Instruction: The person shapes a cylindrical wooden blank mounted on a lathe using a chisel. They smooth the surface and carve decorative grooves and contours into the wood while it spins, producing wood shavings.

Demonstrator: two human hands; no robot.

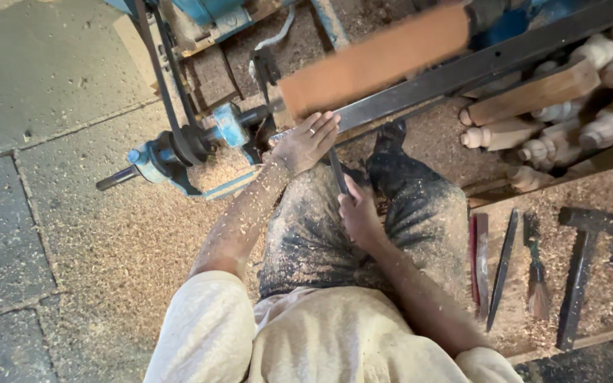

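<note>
A long brown wooden piece [374,60] spins blurred on a blue lathe [200,138]. My left hand [306,142] rests flat, fingers together, on the dark metal tool rest [477,67] and presses down the blade end of a dark chisel [336,170] near the wood's left end. My right hand [358,213] grips the chisel's lower handle above my lap. My dust-covered dark trousers [321,234] fill the middle of the view.
Sawdust covers the stone floor [72,234]. Several turned pale wooden pieces [569,106] are stacked at the upper right. On a board at right lie flat chisels [501,266], a small brush [536,273] and a hammer [582,269]. A black drive belt [168,85] runs to the lathe pulley.
</note>
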